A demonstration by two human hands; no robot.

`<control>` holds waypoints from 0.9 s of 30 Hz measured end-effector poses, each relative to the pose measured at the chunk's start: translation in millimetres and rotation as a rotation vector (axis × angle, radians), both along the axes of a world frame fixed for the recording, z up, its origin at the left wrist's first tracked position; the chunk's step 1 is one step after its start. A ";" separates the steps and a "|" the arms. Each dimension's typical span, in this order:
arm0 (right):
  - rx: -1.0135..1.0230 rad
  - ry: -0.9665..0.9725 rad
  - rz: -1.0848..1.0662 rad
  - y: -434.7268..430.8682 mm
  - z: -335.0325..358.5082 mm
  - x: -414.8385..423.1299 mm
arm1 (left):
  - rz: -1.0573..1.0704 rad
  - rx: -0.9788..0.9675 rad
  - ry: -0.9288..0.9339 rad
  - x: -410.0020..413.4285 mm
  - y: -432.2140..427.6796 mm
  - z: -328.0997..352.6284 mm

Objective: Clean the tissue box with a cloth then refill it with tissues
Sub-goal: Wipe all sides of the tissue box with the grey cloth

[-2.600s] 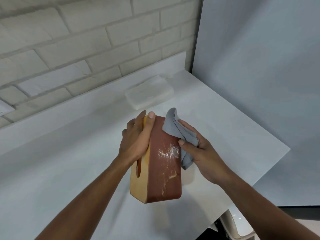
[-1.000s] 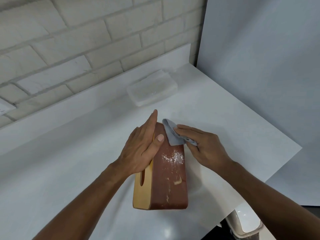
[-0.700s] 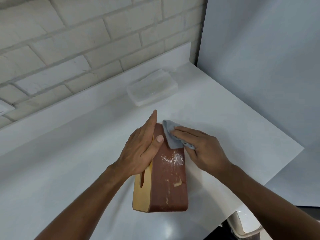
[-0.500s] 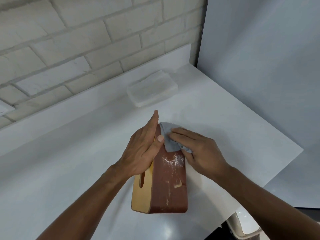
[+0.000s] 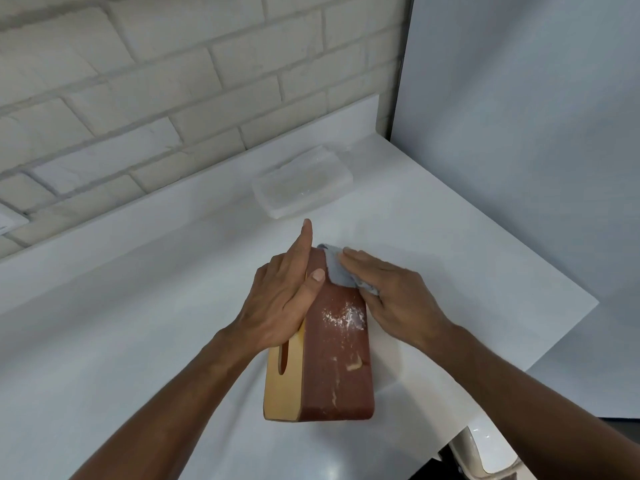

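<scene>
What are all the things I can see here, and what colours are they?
tissue box: one, reddish-brown with a yellow wooden slotted face, lying on its side on the counter, white dust and pale smears on its upper face
cloth: one, grey-blue, pressed on the far end of the box
pack of tissues: one, white, in clear wrap, at the back of the counter by the wall
counter: one, white, fills the middle
brick wall: one, off-white, behind the counter
panel: one, pale grey, on the right
left hand: one, steadying the box
right hand: one, fingers flat on the cloth
</scene>
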State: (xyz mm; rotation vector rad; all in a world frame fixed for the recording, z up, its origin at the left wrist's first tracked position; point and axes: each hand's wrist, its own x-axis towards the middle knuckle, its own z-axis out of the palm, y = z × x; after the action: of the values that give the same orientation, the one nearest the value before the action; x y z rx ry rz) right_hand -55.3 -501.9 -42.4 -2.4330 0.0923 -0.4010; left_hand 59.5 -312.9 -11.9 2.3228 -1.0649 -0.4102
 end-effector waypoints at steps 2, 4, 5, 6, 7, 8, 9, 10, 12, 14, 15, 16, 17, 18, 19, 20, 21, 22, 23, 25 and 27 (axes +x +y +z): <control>0.075 0.038 -0.005 -2.7 0.7 -3.7 | -0.002 0.014 0.008 1.1 0.0 -0.5; 0.340 0.157 -0.123 -8.9 9.2 -1.5 | 0.000 0.027 0.014 0.4 -0.8 -1.1; 0.523 0.220 -0.153 -11.6 13.9 0.8 | 0.004 0.025 0.012 -0.3 -1.7 -1.0; 0.718 0.259 -0.157 -13.2 17.8 1.5 | 0.004 0.022 0.008 -1.5 -2.7 -0.9; 0.903 0.280 -0.139 -13.0 22.1 1.7 | 0.004 0.015 0.006 -2.3 -3.3 -0.7; 1.050 0.268 -0.111 -12.1 24.2 1.0 | 0.009 0.002 0.013 -2.8 -3.0 -0.5; 1.149 0.242 -0.098 -10.7 24.3 -0.2 | 0.019 -0.012 0.030 -2.8 -1.9 -0.7; 1.196 0.226 -0.108 -8.3 24.0 -1.1 | 0.029 -0.022 0.050 -2.4 -0.4 -0.5; 1.160 0.246 -0.157 -4.3 20.5 1.9 | 0.039 -0.025 0.068 -0.9 2.3 -0.2; 0.949 0.268 -0.122 -4.5 15.7 10.3 | 0.036 -0.018 0.066 0.5 3.3 0.3; 0.859 0.251 -0.090 -4.5 14.7 15.8 | 0.031 -0.015 0.067 0.7 2.9 0.4; 0.809 0.220 -0.071 -4.2 15.0 21.5 | 0.022 -0.015 0.067 0.8 2.0 0.5; 0.791 0.191 -0.063 -1.8 18.1 28.0 | 0.010 -0.017 0.063 0.9 0.4 0.9; 0.780 0.170 -0.049 1.9 21.6 34.2 | -0.002 -0.018 0.058 0.9 -0.6 1.3; 0.778 0.153 -0.032 7.0 24.5 40.3 | -0.009 -0.015 0.053 0.7 -0.9 1.5; 0.765 0.139 -0.019 11.1 25.5 44.8 | -0.007 -0.012 0.048 0.7 -0.9 1.9; 0.762 0.128 -0.013 12.9 24.9 47.7 | -0.001 -0.009 0.046 0.9 -0.5 2.0; 0.770 0.126 -0.022 12.6 24.0 48.6 | 0.003 -0.004 0.045 0.9 0.2 2.0; 0.795 0.133 -0.046 10.1 23.4 48.1 | 0.003 0.002 0.045 1.0 0.3 2.3; 0.832 0.159 -0.113 3.8 24.5 46.0 | 0.005 0.008 0.045 -0.4 -0.1 3.1; 0.839 0.157 -0.151 4.7 27.2 42.3 | 0.001 0.009 0.028 -1.8 -2.4 3.1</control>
State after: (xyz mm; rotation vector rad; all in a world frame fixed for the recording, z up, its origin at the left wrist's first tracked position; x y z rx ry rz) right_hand -13.0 -497.2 -15.2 -1.6243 0.4240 -0.1764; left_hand 57.7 -315.3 -8.8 2.3180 -1.0503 -0.4469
